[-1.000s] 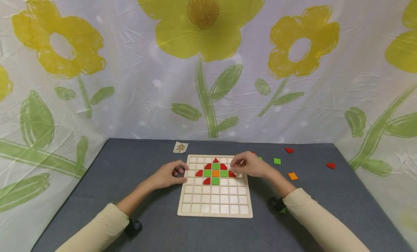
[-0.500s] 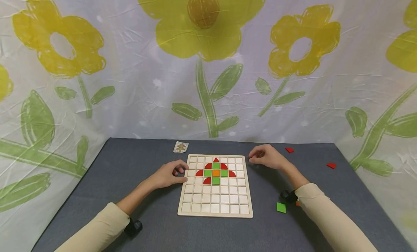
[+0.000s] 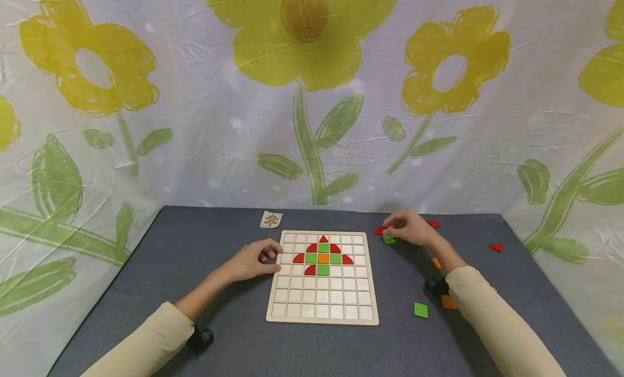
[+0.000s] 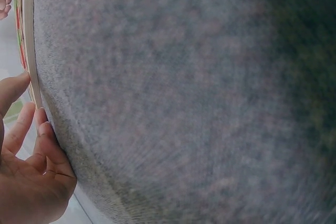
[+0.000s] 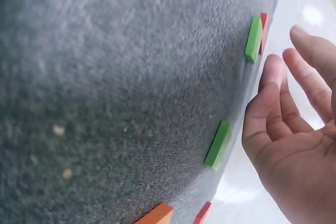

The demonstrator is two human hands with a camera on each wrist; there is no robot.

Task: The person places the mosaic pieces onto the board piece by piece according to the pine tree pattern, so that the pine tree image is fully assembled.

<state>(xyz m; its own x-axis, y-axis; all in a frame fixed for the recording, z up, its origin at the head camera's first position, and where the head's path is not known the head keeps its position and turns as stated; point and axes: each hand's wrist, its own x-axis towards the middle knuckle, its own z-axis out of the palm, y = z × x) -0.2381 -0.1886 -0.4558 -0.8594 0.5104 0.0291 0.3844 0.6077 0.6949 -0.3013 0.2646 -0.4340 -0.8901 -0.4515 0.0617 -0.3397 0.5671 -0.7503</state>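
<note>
A wooden grid board lies on the table, its upper cells holding red, green and orange pieces, among them an orange square. My left hand rests against the board's left edge, thumb and index finger spread apart. In the left wrist view, that hand's fingertips touch the rim. Beyond the board's right side, my right hand hovers beside a red piece and a green square. The right wrist view shows nothing between its thumb and fingers, apart from the green square.
A small pattern card lies behind the board. To the right are a green square, an orange square, another orange piece partly hidden by the forearm, and red pieces. A flower-printed cloth stands behind the table.
My right hand has left the red quarter-round on the board's right side and moved right, toward the loose red and green pieces. The left hand stays at the board's edge.
</note>
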